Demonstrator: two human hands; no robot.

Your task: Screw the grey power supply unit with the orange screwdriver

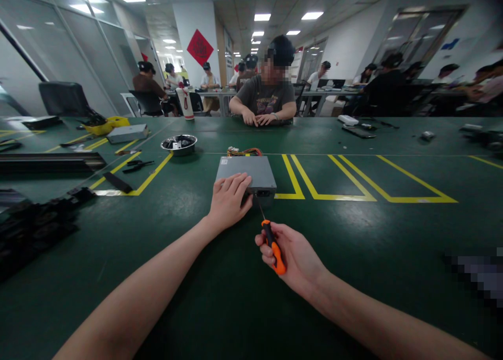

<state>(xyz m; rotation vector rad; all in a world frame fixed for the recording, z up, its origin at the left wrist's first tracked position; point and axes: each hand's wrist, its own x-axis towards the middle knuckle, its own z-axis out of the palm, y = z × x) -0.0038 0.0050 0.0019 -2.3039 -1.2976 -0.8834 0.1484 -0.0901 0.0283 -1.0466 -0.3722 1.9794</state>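
Observation:
A grey computer power supply [255, 168] lies on the green table, its socket side turned towards me. My left hand [231, 200] grips its near left corner, fingers across the top and thumb against the front face. In my right hand [288, 252] is a screwdriver [275, 247] with an orange and black handle, fingers closed around it. The thin shaft points up and away, its tip at the front face beside the socket; whether it sits in a screw I cannot make out. Bundled coloured cables [245, 152] come out behind the power supply.
A metal bowl [178, 146] of small parts stands beyond on the left. Black parts [43, 221] are heaped at the near left. Yellow tape outlines [334, 196] mark the table. Across it sits a person [265, 95], hands on the tabletop. A white cup [185, 103] stands at the far edge.

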